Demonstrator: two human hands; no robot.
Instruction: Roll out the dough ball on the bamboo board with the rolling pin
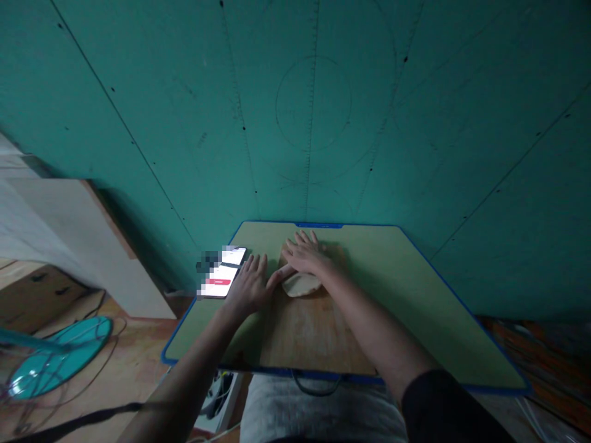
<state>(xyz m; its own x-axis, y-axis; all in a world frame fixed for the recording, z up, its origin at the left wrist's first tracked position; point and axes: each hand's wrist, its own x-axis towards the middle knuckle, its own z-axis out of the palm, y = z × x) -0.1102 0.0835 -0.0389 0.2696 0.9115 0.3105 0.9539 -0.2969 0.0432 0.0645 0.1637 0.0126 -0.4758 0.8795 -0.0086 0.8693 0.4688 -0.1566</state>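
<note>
A flat, pale piece of what looks like dough (pixel 301 285) lies on a wooden board (pixel 318 332). Just behind it, a light rod like a rolling pin (pixel 285 270) runs between my hands, mostly covered by them. My right hand (pixel 305 253) lies over the rod's far end and the back of the dough, with its fingers spread. At the rod's near left end is my left hand (pixel 253 284), fingers stretched out and thumb towards the rod. Neither hand has its fingers wrapped round anything.
The board rests on a pale green table (pixel 401 295) with a blue rim, against a green wall. A lit phone (pixel 224 274) lies at the table's left edge. On the floor at left are a turquoise round base (pixel 87 344), cables and a leaning panel (pixel 106 246).
</note>
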